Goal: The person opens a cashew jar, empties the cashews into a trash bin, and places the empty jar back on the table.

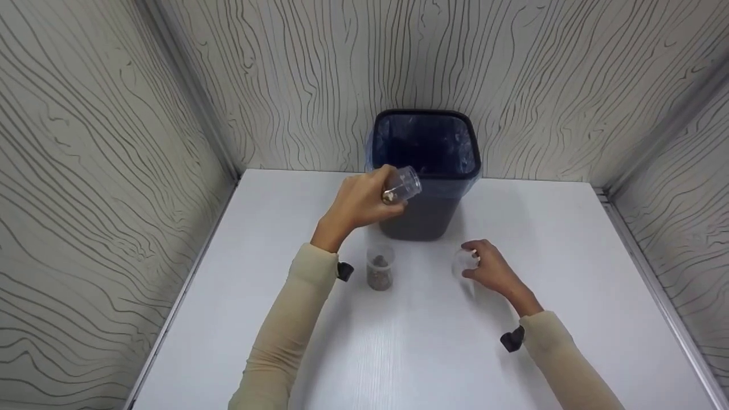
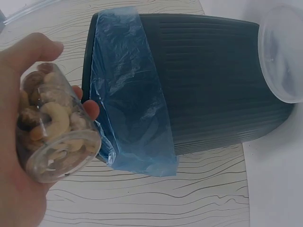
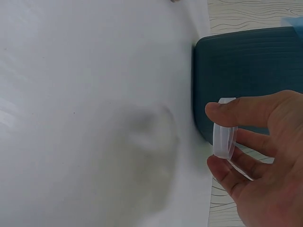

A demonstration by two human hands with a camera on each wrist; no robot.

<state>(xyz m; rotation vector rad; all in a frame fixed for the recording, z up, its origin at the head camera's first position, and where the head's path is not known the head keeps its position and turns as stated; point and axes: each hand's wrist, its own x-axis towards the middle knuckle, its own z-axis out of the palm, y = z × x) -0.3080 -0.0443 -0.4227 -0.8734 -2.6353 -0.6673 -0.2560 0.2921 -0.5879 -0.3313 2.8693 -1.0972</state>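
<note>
My left hand [image 1: 364, 199] grips a clear plastic jar [image 1: 403, 185] tilted sideways, its mouth overlapping the bin's near rim in the head view. Cashews and other nuts [image 2: 57, 116] show through its wall in the left wrist view. Lower to the right, my right hand [image 1: 492, 267] pinches a round translucent lid [image 3: 222, 135] between thumb and fingertips. The dark waste bin [image 1: 421, 213], lined with a blue bag [image 2: 132, 99], stands just past the jar.
A second clear jar [image 1: 380, 278] with brown contents stands on the white table [image 1: 421, 341], right of the left forearm. Patterned panels [image 1: 307, 85] rise behind the bin and along both sides of the table.
</note>
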